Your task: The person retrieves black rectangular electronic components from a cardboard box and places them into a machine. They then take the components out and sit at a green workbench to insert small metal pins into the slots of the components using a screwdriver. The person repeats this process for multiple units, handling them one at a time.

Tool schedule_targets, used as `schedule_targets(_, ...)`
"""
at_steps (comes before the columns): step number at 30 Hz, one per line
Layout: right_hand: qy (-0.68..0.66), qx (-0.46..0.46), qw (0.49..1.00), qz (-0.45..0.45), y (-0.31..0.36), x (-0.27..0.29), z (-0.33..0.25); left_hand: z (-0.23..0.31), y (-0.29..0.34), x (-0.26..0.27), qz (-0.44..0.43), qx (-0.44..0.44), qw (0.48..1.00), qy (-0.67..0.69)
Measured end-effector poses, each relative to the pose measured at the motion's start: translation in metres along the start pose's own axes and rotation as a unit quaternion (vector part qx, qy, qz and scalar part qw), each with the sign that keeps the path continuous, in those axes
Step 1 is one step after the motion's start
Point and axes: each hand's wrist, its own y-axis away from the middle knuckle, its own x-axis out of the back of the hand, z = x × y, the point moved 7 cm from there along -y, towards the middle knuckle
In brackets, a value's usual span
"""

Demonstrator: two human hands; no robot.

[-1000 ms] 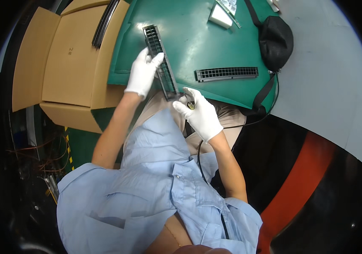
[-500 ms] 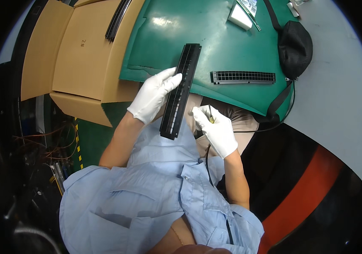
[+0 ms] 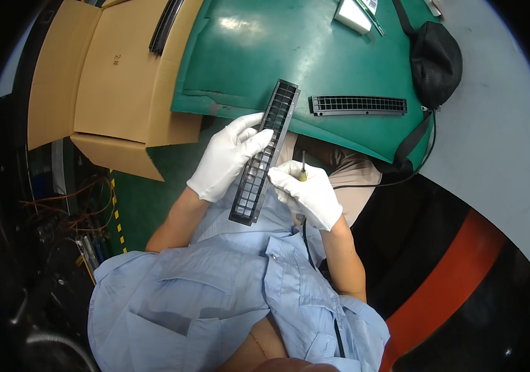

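Both my hands wear white gloves. My left hand (image 3: 222, 162) is closed around a long black plastic grille (image 3: 250, 192), thumb across its face, holding it tilted over my lap at the table's front edge. Rows of square openings show along the grille. My right hand (image 3: 309, 193) grips a thin tool with a yellowish handle (image 3: 303, 176), its slim shaft pointing up between the fingers. The fingertips of that hand are close against the grille's right edge; whether they press on it I cannot tell. A second black grille (image 3: 358, 106) lies flat on the green table mat.
A cardboard box (image 3: 119, 74) stands open at the left, with black strips (image 3: 167, 28) at its far side. On the green mat (image 3: 246, 62) are a white block (image 3: 353, 17) and a green stick-like item (image 3: 373, 22). A black pouch (image 3: 436, 65) with straps lies at the right.
The held grille has turned so its gridded face shows, and it has dropped slightly toward me. My right hand has moved left, up to the grille's edge, still holding the tool.
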Motion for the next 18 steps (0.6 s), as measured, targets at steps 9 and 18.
schedule_targets(9, 0.003, -0.005, 1.000, -0.007, -0.005, -0.002, 0.007, 0.005, 0.005, 0.000, 0.020, -0.015, 0.998, -0.052)
schedule_targets(18, 0.079, 0.072, 0.993, 0.055, -0.016, 0.002, 0.015, -0.003, -0.010, 0.011, 0.046, -0.058, 0.993, -0.090)
